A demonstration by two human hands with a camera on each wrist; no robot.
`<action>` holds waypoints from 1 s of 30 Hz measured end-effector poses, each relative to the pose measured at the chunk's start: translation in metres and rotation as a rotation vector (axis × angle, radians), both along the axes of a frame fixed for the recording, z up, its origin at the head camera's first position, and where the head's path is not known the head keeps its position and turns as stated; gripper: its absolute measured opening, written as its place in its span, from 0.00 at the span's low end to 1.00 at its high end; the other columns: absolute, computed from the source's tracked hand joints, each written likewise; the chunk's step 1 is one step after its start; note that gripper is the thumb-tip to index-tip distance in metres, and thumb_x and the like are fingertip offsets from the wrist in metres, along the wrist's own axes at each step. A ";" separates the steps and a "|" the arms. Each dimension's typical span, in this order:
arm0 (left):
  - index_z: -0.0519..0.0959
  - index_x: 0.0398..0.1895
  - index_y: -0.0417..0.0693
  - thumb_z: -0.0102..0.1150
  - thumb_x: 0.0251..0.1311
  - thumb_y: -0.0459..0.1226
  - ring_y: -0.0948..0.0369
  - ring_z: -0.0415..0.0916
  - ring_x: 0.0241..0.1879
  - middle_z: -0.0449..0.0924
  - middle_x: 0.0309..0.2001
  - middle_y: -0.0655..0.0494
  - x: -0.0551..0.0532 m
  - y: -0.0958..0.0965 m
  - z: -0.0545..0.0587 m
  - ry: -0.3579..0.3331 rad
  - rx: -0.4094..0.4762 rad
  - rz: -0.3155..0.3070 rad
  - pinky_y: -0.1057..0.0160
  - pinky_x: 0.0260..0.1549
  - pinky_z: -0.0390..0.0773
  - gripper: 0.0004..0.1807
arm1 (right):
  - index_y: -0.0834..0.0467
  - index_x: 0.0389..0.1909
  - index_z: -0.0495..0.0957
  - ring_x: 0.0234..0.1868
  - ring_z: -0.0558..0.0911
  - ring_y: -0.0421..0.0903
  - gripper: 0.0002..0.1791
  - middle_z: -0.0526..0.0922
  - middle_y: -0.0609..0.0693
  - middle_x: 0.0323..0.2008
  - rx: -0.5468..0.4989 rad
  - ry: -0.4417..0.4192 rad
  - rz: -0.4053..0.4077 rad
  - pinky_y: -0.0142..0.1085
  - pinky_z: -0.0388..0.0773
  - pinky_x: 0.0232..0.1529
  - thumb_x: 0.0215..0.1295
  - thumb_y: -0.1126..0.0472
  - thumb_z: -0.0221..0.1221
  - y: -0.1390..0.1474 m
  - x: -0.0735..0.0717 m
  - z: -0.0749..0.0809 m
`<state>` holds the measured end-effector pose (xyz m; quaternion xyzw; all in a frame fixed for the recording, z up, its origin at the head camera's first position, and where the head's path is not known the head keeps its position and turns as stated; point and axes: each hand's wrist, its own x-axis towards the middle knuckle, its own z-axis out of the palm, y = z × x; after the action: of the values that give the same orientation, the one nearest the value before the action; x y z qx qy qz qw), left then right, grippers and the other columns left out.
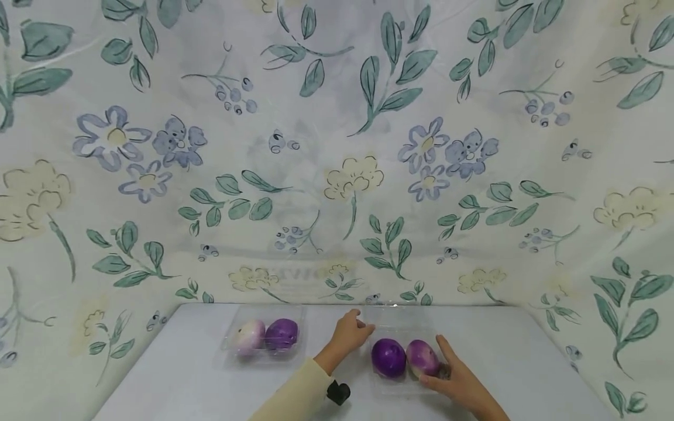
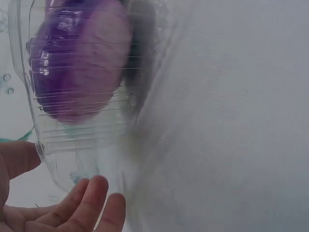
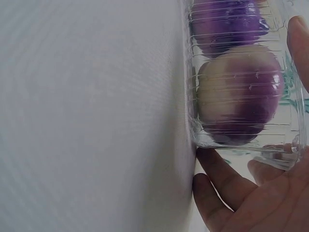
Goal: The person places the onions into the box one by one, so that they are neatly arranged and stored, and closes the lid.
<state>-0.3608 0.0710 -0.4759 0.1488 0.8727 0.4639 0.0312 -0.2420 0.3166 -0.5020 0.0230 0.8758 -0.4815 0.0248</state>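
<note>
A clear plastic clamshell container point(image 1: 376, 383) holds two turnip-like vegetables, one deep purple point(image 1: 388, 358), one pale and purple point(image 1: 422, 356). Behind them its transparent lid point(image 1: 395, 316) seems raised. At the container's left back, my left hand point(image 1: 348, 336) has its thumb point(image 2: 21, 157) touching a plastic corner; the other fingers point(image 2: 89, 205) curve loosely, apart from the thumb. My right hand point(image 1: 457, 379) spans the right end, its thumb and fingers point(image 3: 219, 171) on different sides of the plastic corner. Ridged plastic blurs the vegetables in both wrist views.
On the left of the white table point(image 1: 174, 374), another clear container point(image 1: 226, 345) holds a whitish-pink vegetable point(image 1: 250, 336) and a purple one point(image 1: 282, 334). A flower-printed cloth point(image 1: 316, 146) hangs behind the table. A black wrist device point(image 1: 338, 392) sits by my left sleeve.
</note>
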 end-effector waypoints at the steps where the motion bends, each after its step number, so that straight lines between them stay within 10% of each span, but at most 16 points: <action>1: 0.66 0.62 0.21 0.64 0.62 0.38 0.47 0.84 0.41 0.83 0.45 0.33 -0.001 -0.001 -0.001 -0.020 0.015 -0.001 0.51 0.41 0.84 0.33 | 0.62 0.78 0.40 0.70 0.60 0.75 0.62 0.41 0.68 0.77 -0.002 0.006 0.006 0.64 0.59 0.68 0.54 0.47 0.71 -0.001 0.000 0.001; 10: 0.59 0.69 0.24 0.60 0.66 0.36 0.51 0.85 0.43 0.78 0.56 0.32 -0.008 -0.003 -0.001 -0.242 0.176 -0.065 0.59 0.35 0.86 0.35 | 0.62 0.78 0.39 0.71 0.57 0.74 0.63 0.40 0.67 0.77 -0.006 0.007 0.021 0.64 0.54 0.70 0.55 0.47 0.71 -0.001 -0.001 0.007; 30: 0.59 0.72 0.33 0.60 0.66 0.36 0.55 0.84 0.43 0.77 0.60 0.38 -0.008 -0.004 -0.007 -0.221 0.205 -0.104 0.60 0.31 0.84 0.35 | 0.64 0.78 0.39 0.71 0.57 0.74 0.62 0.39 0.68 0.77 -0.017 0.003 0.034 0.63 0.58 0.69 0.56 0.50 0.71 -0.002 0.004 0.008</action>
<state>-0.3686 0.0673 -0.4829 0.1441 0.8031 0.5620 0.1357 -0.2383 0.3142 -0.4941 0.0075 0.8719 -0.4886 0.0319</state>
